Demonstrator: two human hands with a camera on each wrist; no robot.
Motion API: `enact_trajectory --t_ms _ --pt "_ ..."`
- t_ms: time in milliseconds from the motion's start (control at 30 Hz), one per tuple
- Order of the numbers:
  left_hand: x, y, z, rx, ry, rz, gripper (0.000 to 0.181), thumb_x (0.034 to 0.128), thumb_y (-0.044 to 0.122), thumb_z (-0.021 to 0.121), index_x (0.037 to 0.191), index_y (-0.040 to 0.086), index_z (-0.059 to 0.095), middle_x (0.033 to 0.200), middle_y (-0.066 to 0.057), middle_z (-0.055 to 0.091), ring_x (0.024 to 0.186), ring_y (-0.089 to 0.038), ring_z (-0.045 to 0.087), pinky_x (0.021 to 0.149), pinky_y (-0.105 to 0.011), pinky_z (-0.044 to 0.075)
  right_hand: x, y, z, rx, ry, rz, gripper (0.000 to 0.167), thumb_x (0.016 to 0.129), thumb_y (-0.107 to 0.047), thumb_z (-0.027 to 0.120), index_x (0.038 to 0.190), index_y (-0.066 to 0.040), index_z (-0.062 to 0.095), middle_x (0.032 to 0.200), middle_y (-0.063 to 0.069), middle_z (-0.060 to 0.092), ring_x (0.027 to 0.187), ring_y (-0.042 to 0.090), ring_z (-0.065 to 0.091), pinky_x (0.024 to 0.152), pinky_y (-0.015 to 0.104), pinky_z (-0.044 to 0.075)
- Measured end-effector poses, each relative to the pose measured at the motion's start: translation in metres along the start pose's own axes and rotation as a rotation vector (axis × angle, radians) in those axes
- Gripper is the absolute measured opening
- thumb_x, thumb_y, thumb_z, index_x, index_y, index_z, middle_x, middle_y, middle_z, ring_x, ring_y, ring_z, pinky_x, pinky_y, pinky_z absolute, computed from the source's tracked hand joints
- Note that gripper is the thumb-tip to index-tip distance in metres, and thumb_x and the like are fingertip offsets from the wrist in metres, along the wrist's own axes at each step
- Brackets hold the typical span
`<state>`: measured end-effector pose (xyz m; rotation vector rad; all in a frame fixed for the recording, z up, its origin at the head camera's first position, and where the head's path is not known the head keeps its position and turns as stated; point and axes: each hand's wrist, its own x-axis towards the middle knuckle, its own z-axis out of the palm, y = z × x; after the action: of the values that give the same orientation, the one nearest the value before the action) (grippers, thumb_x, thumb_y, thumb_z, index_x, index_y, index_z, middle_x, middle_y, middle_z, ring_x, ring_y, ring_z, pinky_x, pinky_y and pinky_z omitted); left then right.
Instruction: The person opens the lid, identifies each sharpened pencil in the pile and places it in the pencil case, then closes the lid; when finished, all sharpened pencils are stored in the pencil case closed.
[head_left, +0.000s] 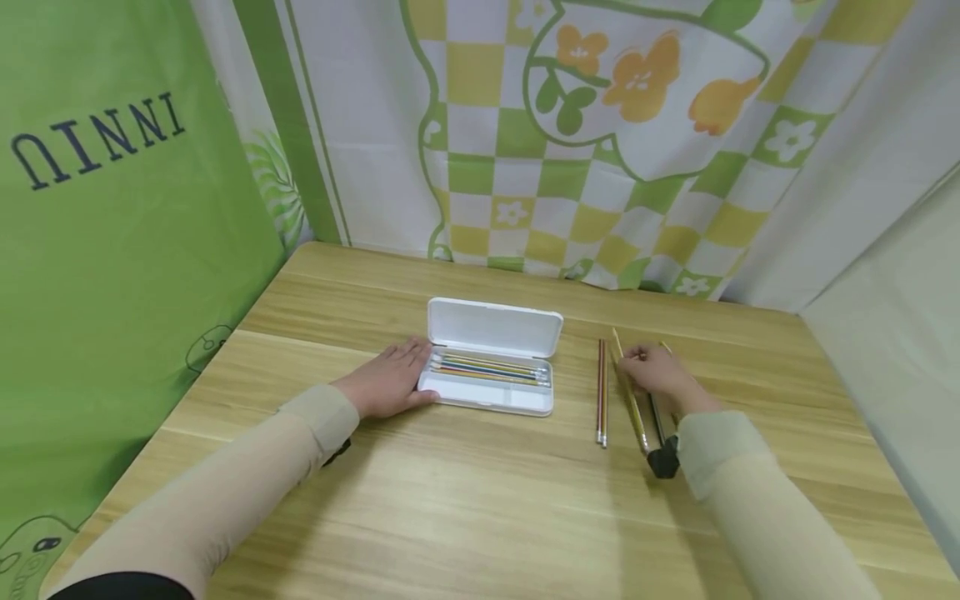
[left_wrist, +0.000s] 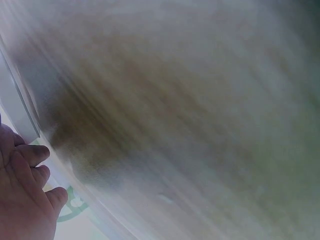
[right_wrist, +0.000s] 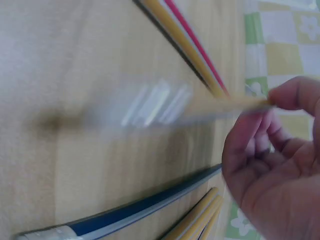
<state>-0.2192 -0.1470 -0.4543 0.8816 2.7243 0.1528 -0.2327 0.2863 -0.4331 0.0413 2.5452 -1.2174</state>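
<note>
An open white pencil case (head_left: 487,398) stands on the table with several pencils (head_left: 491,369) inside, its lid tipped up at the back. Against its left end rests my left hand (head_left: 390,379), fingers beside the case and thumb stretched along the front corner. To the right, my right hand (head_left: 660,375) pinches a yellow pencil (head_left: 632,400) between thumb and forefinger. That pencil slants over the table in the right wrist view, its metal-banded end blurred. Nearby lie a dark blue pencil (right_wrist: 145,202) and some yellow pencils (right_wrist: 197,217), partly hidden by my hand in the head view.
Red and yellow pencils (head_left: 602,392) lie side by side between the case and my right hand. A patterned curtain (head_left: 540,192) hangs along the table's far edge, and a green cloth (head_left: 112,275) along the left. My right wrist carries a black device (head_left: 664,458).
</note>
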Motion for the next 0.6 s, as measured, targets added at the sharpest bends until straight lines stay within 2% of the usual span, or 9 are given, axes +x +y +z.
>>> enact_trajectory --t_ms 33,167,267,333,467,600 --pt "0.000 0.000 0.000 -0.001 -0.002 -0.001 0.087 0.1079 0.050 0.048 0.158 -0.015 0.018 0.164 -0.031 0.020 0.154 -0.044 0.015 0.124 -0.056 0.016 0.000 -0.001 -0.002 0.058 -0.019 -0.012 0.033 0.098 -0.007 0.049 0.122 0.015 0.049 0.085 0.005 0.052 0.073 0.014 0.051 0.065 0.028 0.050" --pt "0.000 0.000 0.000 0.000 -0.004 -0.001 0.088 0.1080 0.050 0.048 0.158 -0.014 0.017 0.165 -0.031 0.019 0.154 -0.044 0.015 0.124 -0.056 0.015 0.001 -0.004 -0.008 0.148 -0.079 -0.039 0.044 0.106 -0.010 0.043 0.138 0.019 0.038 0.110 0.018 0.055 0.092 0.017 0.053 0.077 0.027 0.053" --pt "0.001 -0.001 0.001 0.004 -0.009 0.003 0.088 0.1079 0.051 0.048 0.158 -0.014 0.017 0.165 -0.031 0.019 0.154 -0.044 0.014 0.124 -0.056 0.015 0.001 -0.008 -0.010 0.205 -0.116 -0.062 0.047 0.111 -0.012 0.040 0.145 0.018 0.030 0.132 0.028 0.047 0.110 0.024 0.053 0.089 0.029 0.052" --pt "0.001 -0.001 0.002 0.001 -0.011 0.004 0.088 0.1079 0.051 0.048 0.158 -0.014 0.016 0.165 -0.031 0.018 0.154 -0.044 0.014 0.124 -0.056 0.015 0.002 -0.013 -0.011 0.235 -0.133 -0.081 0.048 0.112 -0.013 0.040 0.147 0.018 0.027 0.140 0.032 0.041 0.119 0.030 0.050 0.098 0.033 0.050" --pt "0.001 -0.001 0.001 0.002 -0.015 -0.001 0.088 0.1079 0.051 0.047 0.158 -0.014 0.016 0.166 -0.030 0.017 0.155 -0.042 0.013 0.124 -0.055 0.014 0.004 -0.029 -0.010 0.277 -0.141 -0.128 0.049 0.112 -0.012 0.041 0.149 0.017 0.027 0.145 0.032 0.038 0.126 0.030 0.048 0.109 0.040 0.044" --pt "0.002 -0.001 0.001 0.004 -0.020 -0.003 0.088 0.1080 0.051 0.047 0.159 -0.013 0.015 0.166 -0.029 0.016 0.155 -0.042 0.012 0.125 -0.055 0.014 0.009 -0.049 -0.004 0.295 -0.152 -0.169 0.050 0.110 -0.010 0.045 0.148 0.018 0.031 0.139 0.028 0.045 0.115 0.017 0.054 0.103 0.030 0.048"
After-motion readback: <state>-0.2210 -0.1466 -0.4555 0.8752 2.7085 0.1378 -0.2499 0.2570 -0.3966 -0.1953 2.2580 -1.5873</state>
